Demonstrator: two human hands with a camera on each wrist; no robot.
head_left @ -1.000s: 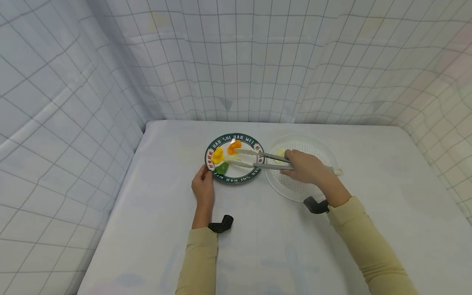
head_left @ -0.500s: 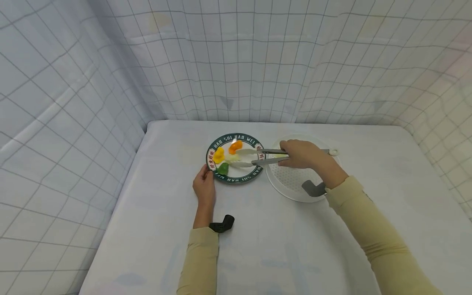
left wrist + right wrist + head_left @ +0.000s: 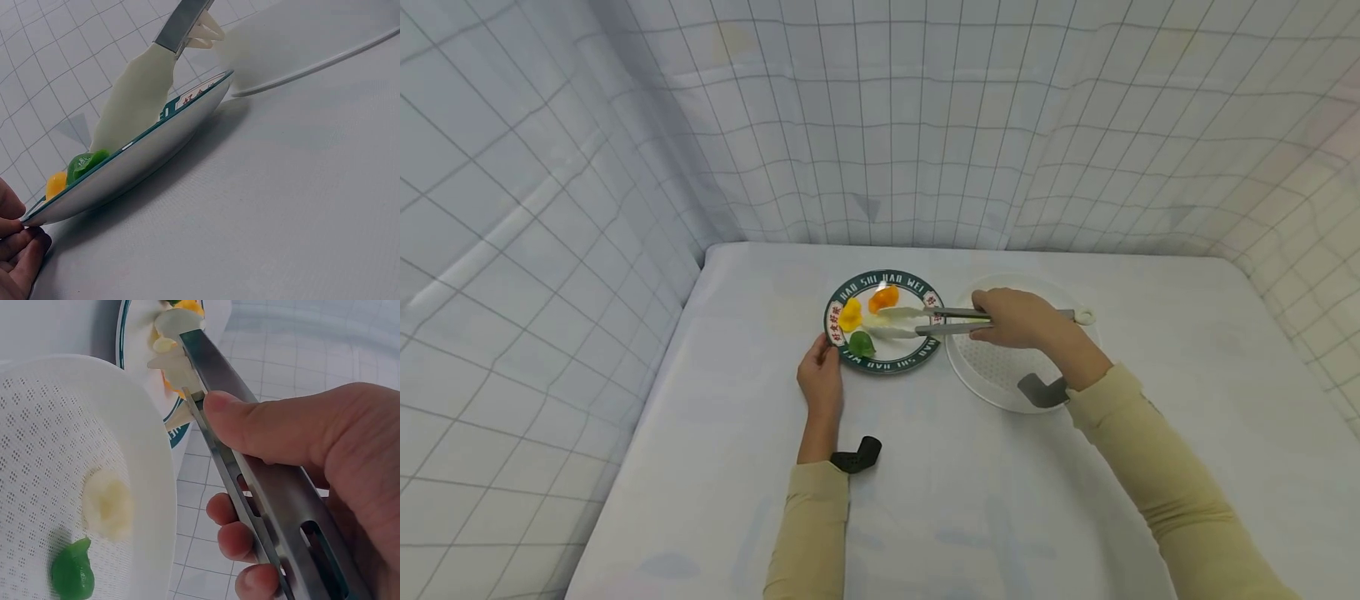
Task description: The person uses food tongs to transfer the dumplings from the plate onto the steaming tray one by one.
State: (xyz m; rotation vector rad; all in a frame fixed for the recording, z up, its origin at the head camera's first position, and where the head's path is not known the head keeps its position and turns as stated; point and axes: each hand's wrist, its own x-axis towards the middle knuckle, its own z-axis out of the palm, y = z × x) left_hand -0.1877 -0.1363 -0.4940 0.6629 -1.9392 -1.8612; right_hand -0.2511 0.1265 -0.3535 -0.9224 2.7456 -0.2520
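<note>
Here we are at the right hand [image 3: 1015, 318], its thumb and fingers [image 3: 236, 540] clamped round a pair of metal tongs [image 3: 958, 328] to the right of the plate [image 3: 889, 367]. Over at the plate's near left edge, the left hand [image 3: 822, 377] pinches the rim, thumb on top and fingertips underneath.

The tongs' pale tips [image 3: 134, 94] reach in over the plate's right rim and sit either side of a pale piece [image 3: 872, 320] near its middle; whether they grip it we cannot tell. Around that, on the plate, we have a yellow piece [image 3: 850, 315] at the left, an orange piece [image 3: 883, 297] toward the back and a green piece [image 3: 861, 343] at the near left.

Just right of the plate comes a white strainer [image 3: 992, 367], so close we cannot say whether the rims touch. In it we spot another green piece [image 3: 72, 572] and another pale one [image 3: 107, 506].

Now the edges: behind the plate, only a narrow strip of counter [image 3: 925, 467] runs before the gridded cloth [image 3: 887, 125]. Left of the plate and on its near side, the white surface spreads wide, giving the elbows plenty of room.

And the lettering! We read "HAO SHI HAO WEI" along the plate's green rim, back and front, with red Chinese characters [image 3: 835, 321] on white panels between.
</note>
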